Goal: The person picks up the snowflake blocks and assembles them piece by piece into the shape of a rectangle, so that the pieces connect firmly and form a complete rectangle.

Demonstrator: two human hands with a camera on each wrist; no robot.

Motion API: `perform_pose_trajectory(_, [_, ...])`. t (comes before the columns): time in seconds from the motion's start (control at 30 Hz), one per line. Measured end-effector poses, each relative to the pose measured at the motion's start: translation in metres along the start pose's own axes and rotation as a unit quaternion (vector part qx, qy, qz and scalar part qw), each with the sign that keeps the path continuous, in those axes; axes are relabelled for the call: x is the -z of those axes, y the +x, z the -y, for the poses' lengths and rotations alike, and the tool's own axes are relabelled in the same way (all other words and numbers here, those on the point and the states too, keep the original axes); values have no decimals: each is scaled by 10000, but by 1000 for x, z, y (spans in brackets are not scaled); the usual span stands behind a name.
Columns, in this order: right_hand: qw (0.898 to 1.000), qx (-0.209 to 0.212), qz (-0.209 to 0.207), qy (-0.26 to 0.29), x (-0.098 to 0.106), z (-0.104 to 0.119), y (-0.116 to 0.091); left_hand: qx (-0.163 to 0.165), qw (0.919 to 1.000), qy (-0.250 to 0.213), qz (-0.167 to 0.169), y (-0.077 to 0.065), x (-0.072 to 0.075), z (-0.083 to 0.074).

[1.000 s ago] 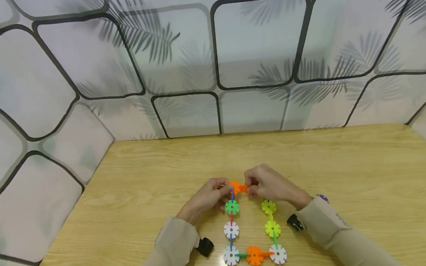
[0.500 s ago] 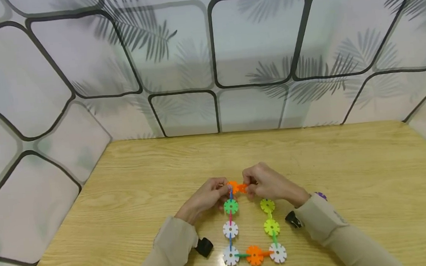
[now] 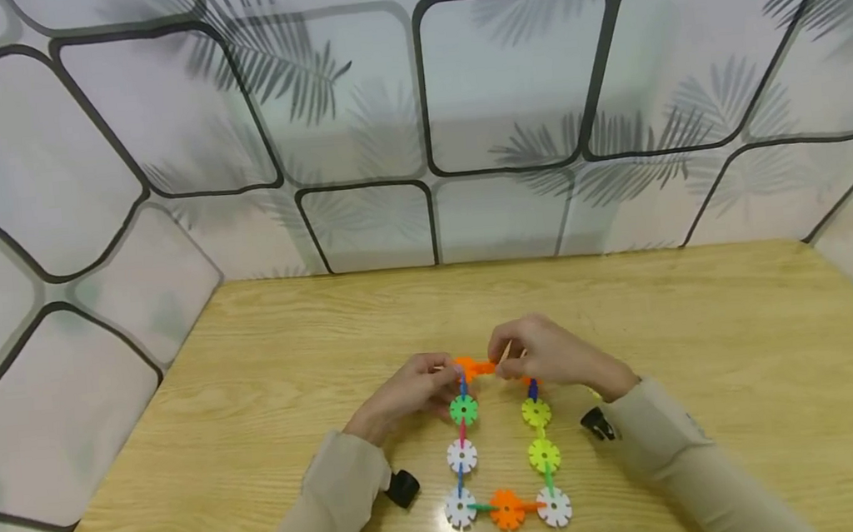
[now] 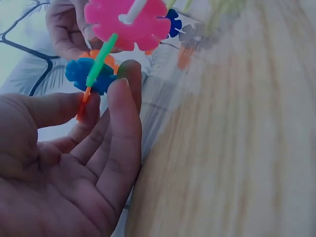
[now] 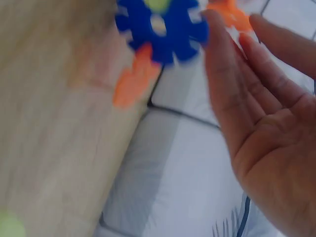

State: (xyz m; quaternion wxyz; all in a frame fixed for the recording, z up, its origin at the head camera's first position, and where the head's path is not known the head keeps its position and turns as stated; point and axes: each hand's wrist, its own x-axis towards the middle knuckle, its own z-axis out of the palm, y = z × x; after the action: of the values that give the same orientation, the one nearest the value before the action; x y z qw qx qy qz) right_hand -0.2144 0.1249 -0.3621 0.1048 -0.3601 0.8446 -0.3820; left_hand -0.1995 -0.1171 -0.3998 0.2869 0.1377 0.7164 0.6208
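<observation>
Interlocking plastic notched discs form a ring-like shape on the table. At its far left corner, my left hand [image 3: 406, 393] pinches an orange notched disc [image 4: 85, 102] between thumb and fingers. This disc is slotted to a blue disc [image 4: 81, 74], with a green disc [image 4: 101, 59] edge-on and a pink disc [image 4: 126, 22] beyond. My right hand [image 3: 549, 352] holds the right end of an orange disc [image 3: 483, 368] at its thumb and fingertips. Beside the right fingers is a dark blue disc [image 5: 173, 29] with an orange disc [image 5: 133, 81] slotted into it.
Yellow [image 3: 544, 455], white [image 3: 554, 508] and orange [image 3: 508, 510] discs make up the near sides of the shape. A black camera mount [image 3: 402, 489] hangs at the left wrist, another black mount [image 3: 599, 424] at the right. A patterned curtain [image 3: 378, 228] stands behind the table.
My right hand has shifted slightly up and right, its fingers spread a little wider, and the dark blue disc beneath it now shows. The left hand stays almost still.
</observation>
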Motion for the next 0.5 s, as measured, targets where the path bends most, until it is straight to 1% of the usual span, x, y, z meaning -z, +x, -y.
perform_pose_trajectory(0.07, [9998, -108, -81, -135, 9, -3, -6, 39, 9999, -87, -41, 1, -1, 1])
perform_pose_trajectory(0.17, [9988, -287, -201, -348, 24, -7, -15, 163, 9995, -172, -225, 2, -3, 0])
perform_pose_trajectory(0.3, [9969, -485, -206, -582, 41, -14, -29, 214, 9992, -164, -295, 3, -3, -1])
perform_pose_trajectory(0.4, [9960, -563, -178, -674, 50, -19, -39, 268, 9990, -81, -359, 4, -3, -2])
perform_pose_trajectory(0.5, [9956, -536, -126, -757, 55, -22, -48, 331, 9982, -25, -493, 5, -3, -2])
